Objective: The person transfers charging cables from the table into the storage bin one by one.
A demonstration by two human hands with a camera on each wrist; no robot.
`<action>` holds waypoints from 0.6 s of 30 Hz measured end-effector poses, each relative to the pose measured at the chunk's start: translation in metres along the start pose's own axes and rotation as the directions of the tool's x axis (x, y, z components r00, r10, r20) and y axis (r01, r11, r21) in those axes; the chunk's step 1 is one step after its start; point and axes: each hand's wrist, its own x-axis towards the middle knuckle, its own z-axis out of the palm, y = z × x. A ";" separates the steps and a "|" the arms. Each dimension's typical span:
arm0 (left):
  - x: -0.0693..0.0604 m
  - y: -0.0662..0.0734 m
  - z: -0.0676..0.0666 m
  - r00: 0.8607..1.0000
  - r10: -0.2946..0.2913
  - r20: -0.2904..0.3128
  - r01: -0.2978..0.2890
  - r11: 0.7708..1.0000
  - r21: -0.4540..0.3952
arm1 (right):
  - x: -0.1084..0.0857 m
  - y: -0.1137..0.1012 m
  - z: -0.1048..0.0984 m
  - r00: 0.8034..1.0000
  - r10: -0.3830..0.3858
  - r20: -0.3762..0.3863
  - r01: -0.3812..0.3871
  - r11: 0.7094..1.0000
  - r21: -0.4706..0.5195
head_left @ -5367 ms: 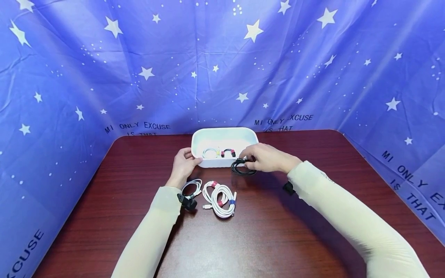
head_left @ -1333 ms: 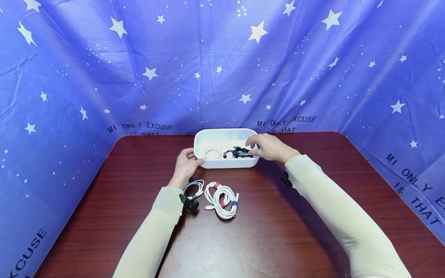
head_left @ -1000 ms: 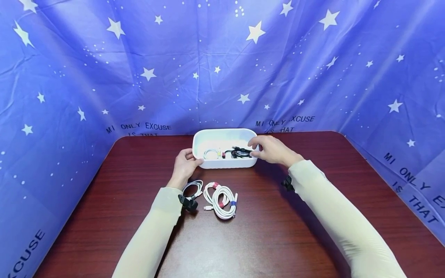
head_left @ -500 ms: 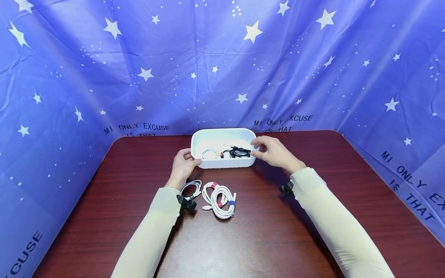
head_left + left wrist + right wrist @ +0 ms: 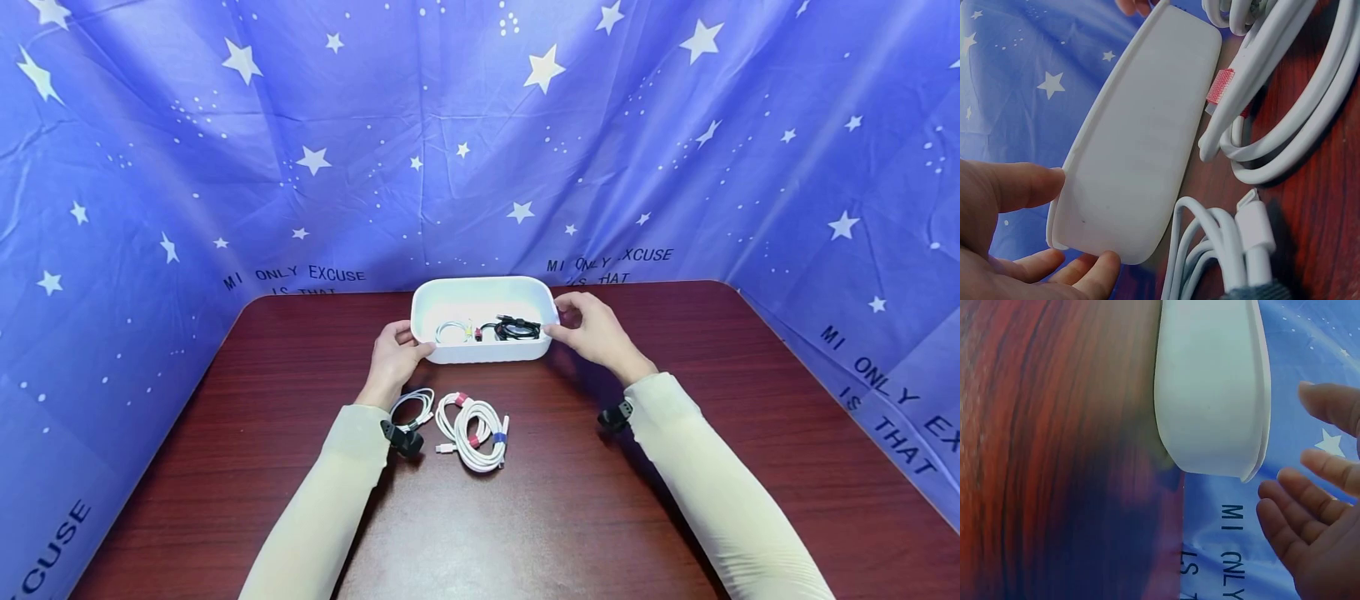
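A white plastic box (image 5: 483,353) stands at the back of the table, coiled cables inside it. My left hand (image 5: 392,358) grips its left end, thumb on the front rim and fingers round the side; the left wrist view shows thumb and fingers about that corner. My right hand (image 5: 600,335) is at the box's right end; in the right wrist view its fingers (image 5: 1290,506) are spread and apart from the wall. Inside lie a black cable (image 5: 517,328), a white cable with a yellow tie (image 5: 452,332) and a black piece with a red tie (image 5: 480,334).
Two white coiled cables, one with a blue tie (image 5: 480,450) and one with red ties (image 5: 448,417), overlap on the table in front of the box. A thinner white cable (image 5: 412,408) lies beside my left wrist. A starry blue curtain (image 5: 480,192) hangs behind the table.
My right hand carried the black cable over the front rim, let go of it inside the box, then drew back to the right end. My left hand stayed on the left end.
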 end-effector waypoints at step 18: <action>0.001 0.000 0.000 1.000 0.009 0.003 -0.009 1.000 -0.002 | -0.002 0.002 0.012 0.975 0.210 0.069 -0.221 0.905 0.363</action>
